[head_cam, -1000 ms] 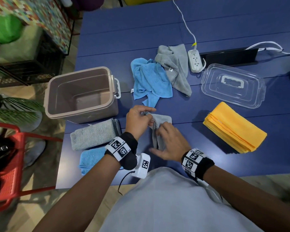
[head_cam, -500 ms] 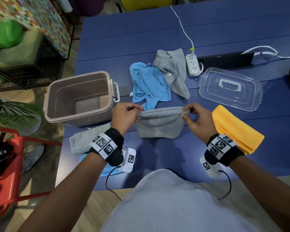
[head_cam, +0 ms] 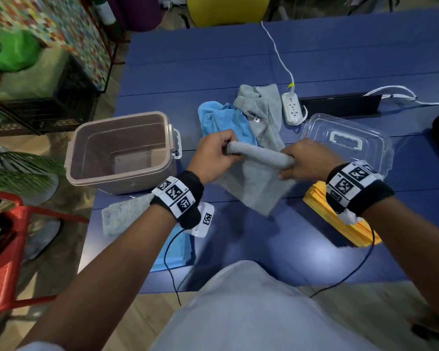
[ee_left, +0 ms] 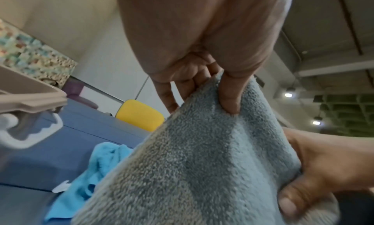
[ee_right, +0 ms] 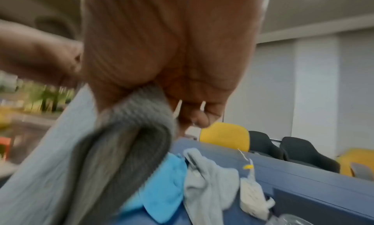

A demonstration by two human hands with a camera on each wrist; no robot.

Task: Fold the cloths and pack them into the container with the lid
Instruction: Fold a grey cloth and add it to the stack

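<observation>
The grey cloth [head_cam: 257, 173] hung above the table's near edge, its folded top edge pinched by left hand [head_cam: 214, 158] and right hand [head_cam: 306, 160]; a loosened pinch risked the fold slipping open.

Three grey cloths: one [head_cam: 254, 178] stretched between the fingers, one crumpled [head_cam: 261, 107] beyond them, one folded [head_cam: 124, 215] nearer than the left fingers. Two blue cloths: one crumpled [head_cam: 221, 122] just beyond the fingers, one folded [head_cam: 178, 249] nearer. One yellow cloth stack [head_cam: 340, 221]. One container [head_cam: 119, 150]. One lid [head_cam: 345, 140]. One power strip [head_cam: 292, 108].
</observation>
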